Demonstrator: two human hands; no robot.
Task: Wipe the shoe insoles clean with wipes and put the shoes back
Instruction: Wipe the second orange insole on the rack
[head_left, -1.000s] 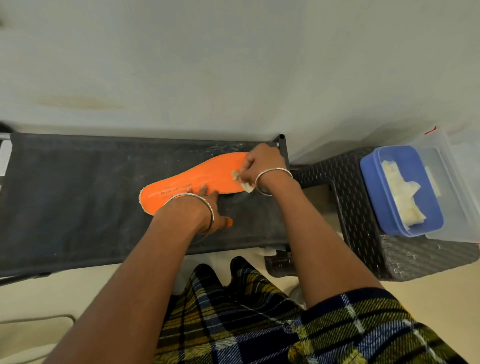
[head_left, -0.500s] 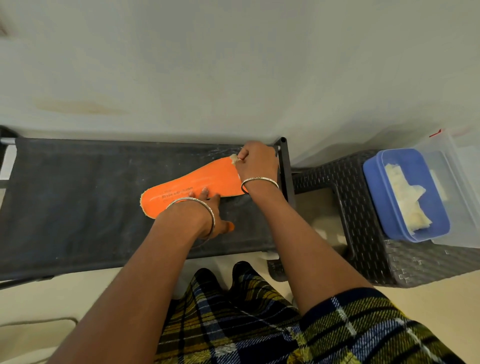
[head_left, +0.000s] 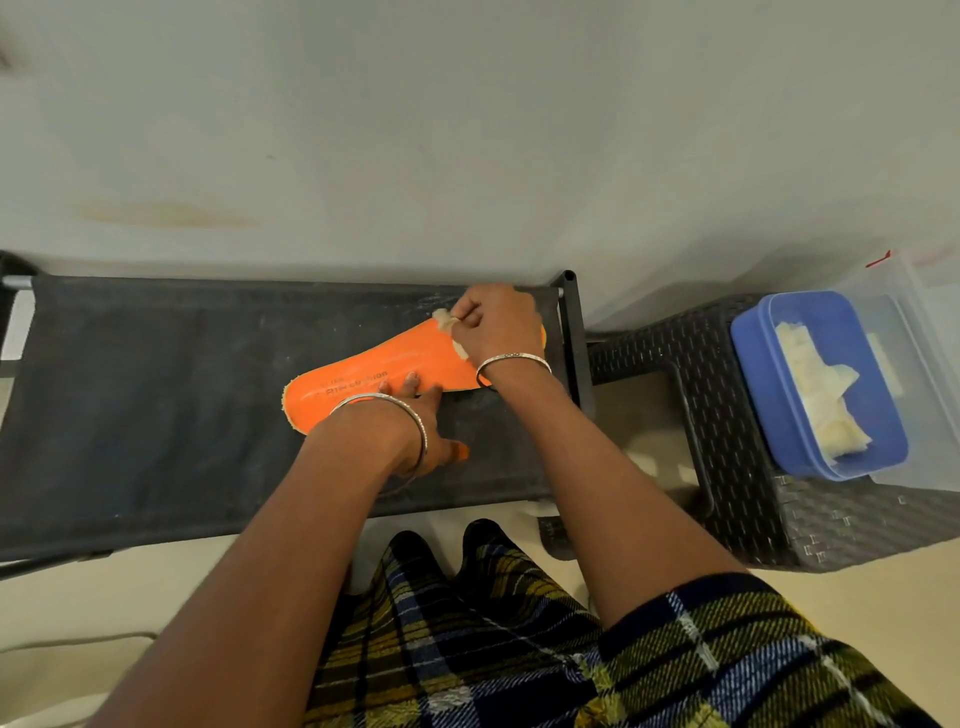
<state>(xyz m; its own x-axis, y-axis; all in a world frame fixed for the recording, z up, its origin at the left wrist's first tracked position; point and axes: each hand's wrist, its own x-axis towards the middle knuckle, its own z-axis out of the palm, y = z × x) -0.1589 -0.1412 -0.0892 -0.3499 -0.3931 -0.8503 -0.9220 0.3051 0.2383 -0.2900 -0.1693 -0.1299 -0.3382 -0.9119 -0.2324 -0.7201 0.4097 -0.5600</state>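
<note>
the orange insole (head_left: 374, 371) lies flat on the dark fabric shelf (head_left: 156, 395), set slantwise with one end toward the left front and the other up by the shelf's right post, close against the wall (head_left: 467, 130). it seems laid out this way so the whole top face is open to rubbing and the taut fabric gives something to press on

the left hand (head_left: 421, 415) rests on the near edge of the insole about midway along, fingers spread flat and pressing down rather than gripping; it holds nothing, and its job looks to be pinning the insole so it won't slide under the strokes. the wrist is bent back, with the forearm coming in from low left and a bangle at the wrist

the right hand (head_left: 493, 322) covers the far right end of the insole. its fingers are curled in tight around a small crumpled wipe (head_left: 445, 318), which pokes out at the fingertips and again under the heel of the hand, touching the orange surface. the knuckles face up and the forearm reaches straight in from the lower right, so weight can go down through the wipe

a blue tub (head_left: 815, 384) with more pale wipes sits on a woven stool (head_left: 727, 415) just right of the shelf, likely kept there for easy reach. no shoes show here, so putting them back is not yet begun
</note>
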